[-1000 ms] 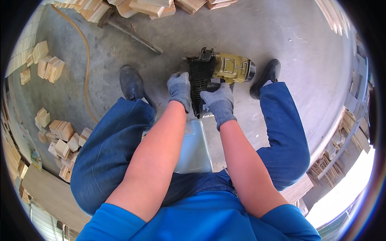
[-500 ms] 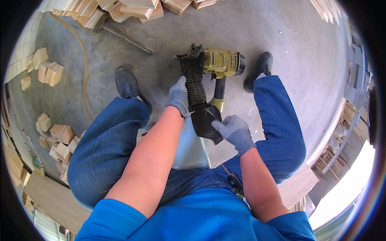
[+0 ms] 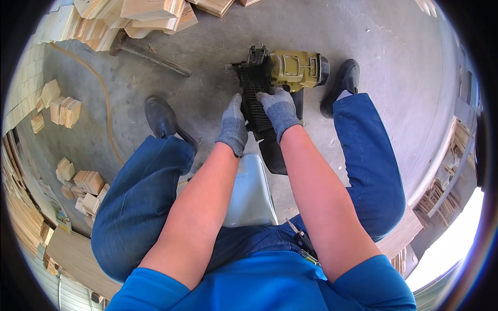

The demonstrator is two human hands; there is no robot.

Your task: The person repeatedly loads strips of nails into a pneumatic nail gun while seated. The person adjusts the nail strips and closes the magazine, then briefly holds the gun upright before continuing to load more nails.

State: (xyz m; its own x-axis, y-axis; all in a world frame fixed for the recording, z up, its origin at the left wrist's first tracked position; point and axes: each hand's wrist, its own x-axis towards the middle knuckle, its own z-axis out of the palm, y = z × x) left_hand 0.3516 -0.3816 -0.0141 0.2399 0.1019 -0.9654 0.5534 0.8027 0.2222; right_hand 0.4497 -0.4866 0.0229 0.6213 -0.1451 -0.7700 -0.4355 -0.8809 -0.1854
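Note:
A nail gun (image 3: pixel 296 68) with an olive-yellow body lies on its side in front of me, between my shoes. Its black ribbed magazine (image 3: pixel 254 111) points back toward me, and a black flap-like part (image 3: pixel 272 158) hangs at its near end. My left hand (image 3: pixel 233 126), in a grey glove, grips the magazine's left edge, its fingertips partly hidden. On the magazine's right side, next to the body, my gloved right hand (image 3: pixel 281 110) is closed with its fingers over the ribs. The gun's handle is mostly behind that hand.
A light-blue smooth surface (image 3: pixel 250 194) shows between my thighs. A hammer-like tool (image 3: pixel 155 59) lies on the concrete at the far left, near stacked wood blocks (image 3: pixel 150 10). An orange hose (image 3: pixel 107 98) runs along the left, with more wood blocks (image 3: pixel 89 182) beyond it.
My right hand has moved from the black flap forward and left onto the magazine. The nail gun has shifted slightly right in view; my left hand stays at the magazine's left side.

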